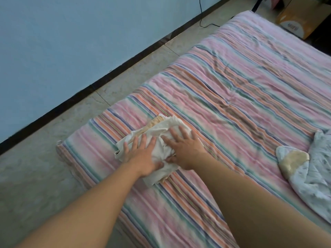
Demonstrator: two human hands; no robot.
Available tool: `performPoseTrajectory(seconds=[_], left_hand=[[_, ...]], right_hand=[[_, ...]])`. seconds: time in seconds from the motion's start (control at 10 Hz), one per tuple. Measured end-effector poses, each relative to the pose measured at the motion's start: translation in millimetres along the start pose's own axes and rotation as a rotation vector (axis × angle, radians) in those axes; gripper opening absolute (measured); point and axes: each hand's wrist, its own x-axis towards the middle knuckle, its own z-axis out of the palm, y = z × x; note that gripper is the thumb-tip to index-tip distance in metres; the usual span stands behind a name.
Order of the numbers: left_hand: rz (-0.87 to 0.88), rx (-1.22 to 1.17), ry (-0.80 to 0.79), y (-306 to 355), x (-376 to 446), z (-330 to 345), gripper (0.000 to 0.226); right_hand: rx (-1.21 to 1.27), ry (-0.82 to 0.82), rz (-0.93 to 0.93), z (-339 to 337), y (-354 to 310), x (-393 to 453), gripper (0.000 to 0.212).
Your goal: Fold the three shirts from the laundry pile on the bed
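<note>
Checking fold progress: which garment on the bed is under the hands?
The cream shirt near the bed's corner, folded small beneath both flat palms; the pale patterned garment lies loose at the right edge.

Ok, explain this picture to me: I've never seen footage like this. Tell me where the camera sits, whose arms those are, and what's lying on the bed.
The camera is worn on a person's head and looks down, so the two bare arms are the wearer's own. The left hand and right hand lie flat, fingers spread, pressing a folded cream shirt onto the striped bedcover. Neither hand grips anything. At the right edge lies an unfolded pale patterned garment. Beyond the bed are a tiled floor and a blue wall.
</note>
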Motion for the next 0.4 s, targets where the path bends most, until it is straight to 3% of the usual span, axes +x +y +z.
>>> performPoseTrajectory(seconds=[0.2,0.3,0.4], left_hand=[[0.025,0.008,-0.008,-1,-2,-8,0.104],[0.051,0.032,0.026,-3,-15,-11,0.096],[0.128,0.117,0.142,-4,-32,-25,0.074]], right_hand=[[0.076,0.011,-0.024,-14,0,-4,0.088],[0.191,0.056,0.006,-23,3,-22,0.096],[0.283,0.096,0.061,-33,14,-46,0.098]])
